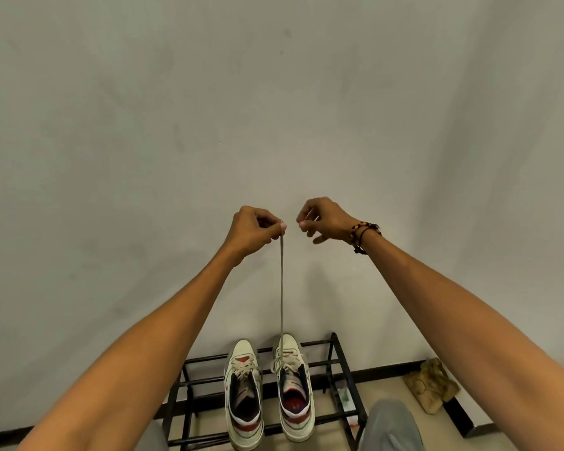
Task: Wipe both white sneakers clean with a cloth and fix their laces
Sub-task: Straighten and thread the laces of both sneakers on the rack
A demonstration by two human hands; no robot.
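Left hand [254, 227] pinches lace [281, 288] taut above right sneaker [292, 385].

Two white sneakers [267, 390] are set side by side on the bars of a black metal rack [334, 369], toes toward the wall behind it

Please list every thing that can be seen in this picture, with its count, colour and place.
sneakers: two, white with red, side by side on the rack.
lace: one, pale, pulled up taut from the right sneaker.
rack: one, black metal, against the wall.
cloth: one, tan, crumpled on the floor, right of the rack.
bracelet: dark beads, right wrist.
left hand: pinches the lace.
right hand: pinches a lace end.
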